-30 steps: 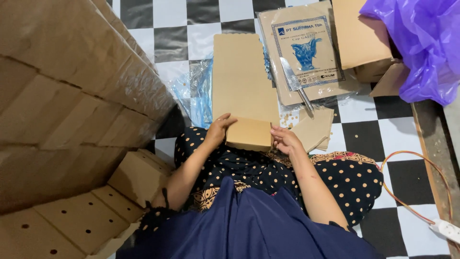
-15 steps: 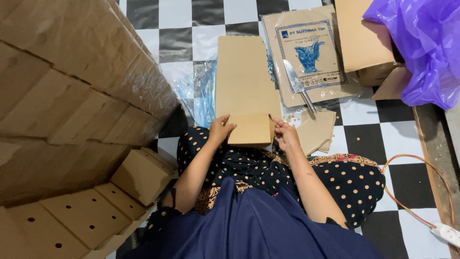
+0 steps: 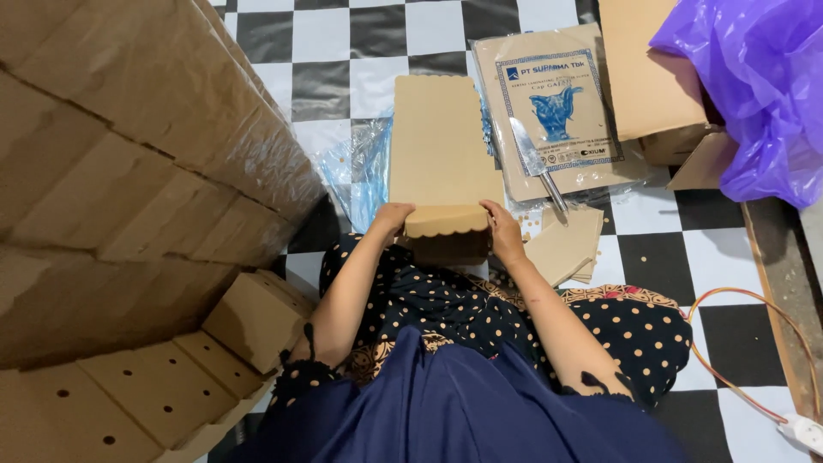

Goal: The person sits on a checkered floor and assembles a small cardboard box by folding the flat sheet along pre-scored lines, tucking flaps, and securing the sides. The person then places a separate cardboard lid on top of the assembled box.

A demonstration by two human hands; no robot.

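A long brown cardboard sheet (image 3: 441,146) with scalloped ends lies over my lap and the checkered floor. Its near end is folded up into a flap. My left hand (image 3: 393,217) grips the flap's left corner. My right hand (image 3: 504,231) holds the flap's right side. Under the flap sits a darker brown cardboard piece (image 3: 450,249).
A tall stack of folded cartons (image 3: 129,171) fills the left. A knife (image 3: 536,163) rests on a wrapped pack of paper (image 3: 561,111). Small card pieces (image 3: 570,244), clear plastic wrap (image 3: 356,176), a purple bag (image 3: 754,86), an open box (image 3: 660,77) and an orange cable (image 3: 746,300) surround me.
The sheet's near end has been bent up into a scalloped flap, and both hands moved to its corners. The view shifted slightly.
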